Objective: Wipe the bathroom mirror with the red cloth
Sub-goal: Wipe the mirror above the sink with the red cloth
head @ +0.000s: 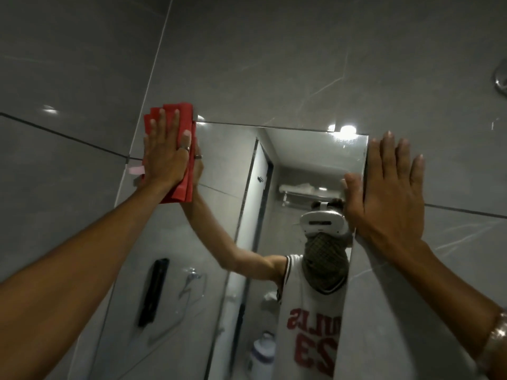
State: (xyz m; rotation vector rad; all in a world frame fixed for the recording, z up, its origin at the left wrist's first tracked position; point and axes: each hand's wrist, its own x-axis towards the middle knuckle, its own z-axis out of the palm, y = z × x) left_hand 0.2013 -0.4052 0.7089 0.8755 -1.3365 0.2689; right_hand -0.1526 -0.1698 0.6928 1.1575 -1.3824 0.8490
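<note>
The frameless bathroom mirror (310, 157) hangs on a grey tiled wall and reflects me. My left hand (166, 149) presses the folded red cloth (184, 116) flat against the mirror's top left corner, fingers spread upward over it. The cloth sticks out above my fingertips and below my palm. My right hand (389, 185) lies flat and spread on the mirror's right edge, palm on the wall tile, thumb over the glass. It holds nothing.
Grey glossy wall tiles (274, 64) surround the mirror. A chrome fitting (500, 79) sits on the wall at the far right. The mirror reflects a dark bar, a wire holder, a shelf, a door and a white bottle behind me.
</note>
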